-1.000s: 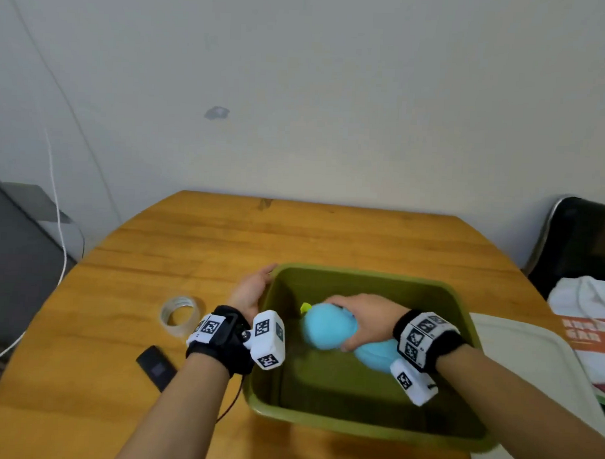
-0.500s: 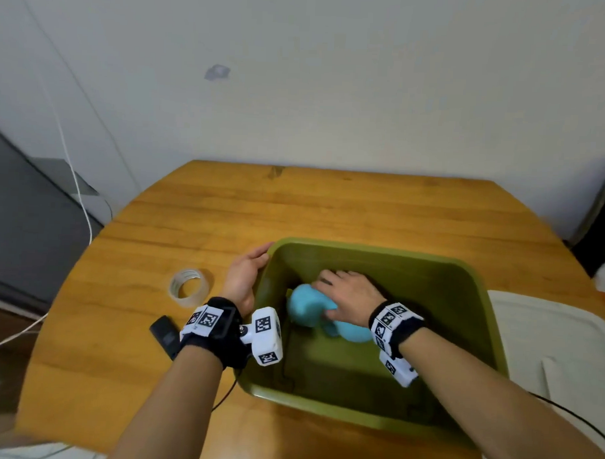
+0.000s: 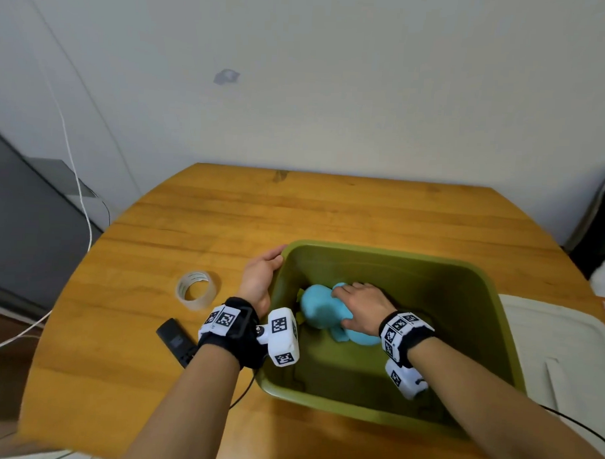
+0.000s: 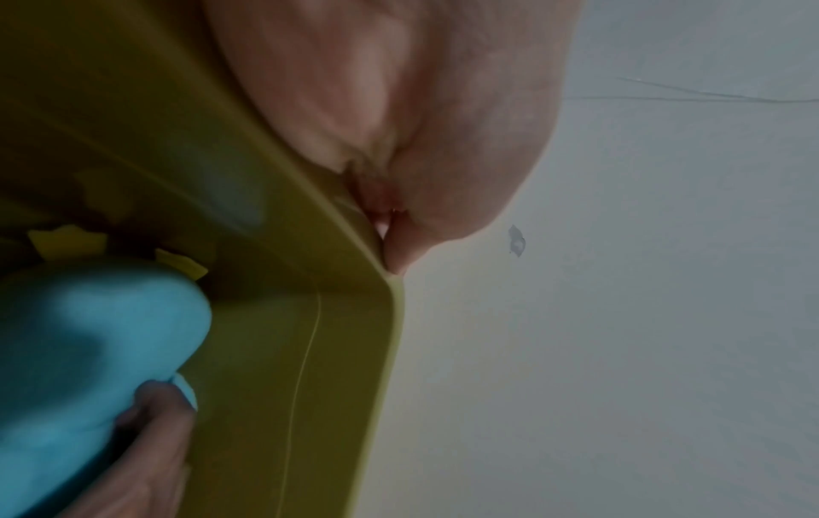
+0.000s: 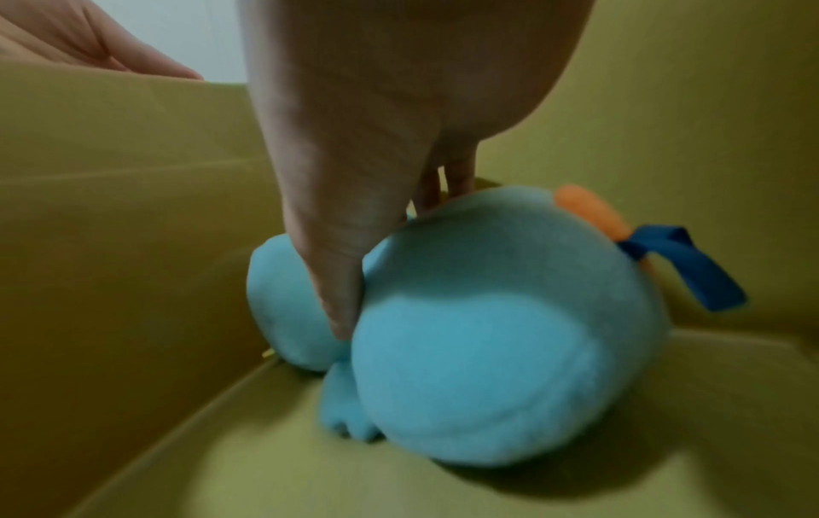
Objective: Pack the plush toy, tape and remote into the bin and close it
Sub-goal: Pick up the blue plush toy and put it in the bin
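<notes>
While the bin [image 3: 440,268] is steadied at its left rim by the flat-fingered left hand [image 3: 258,282], the plush toy [image 3: 320,310] inside is gripped by the right hand [image 3: 363,308].

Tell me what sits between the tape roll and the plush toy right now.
In the head view, the left hand and the bin's left wall, which it rests against, lie between the tape and the plush toy.

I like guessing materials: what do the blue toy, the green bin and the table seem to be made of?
The toy looks like soft fleece: matte, fuzzy, and dented where the right hand grips it. The bin seems smooth moulded plastic, with thin walls and rounded corners. The table shows wood grain under a slight sheen, probably varnished; solid or veneer is unclear.
</notes>
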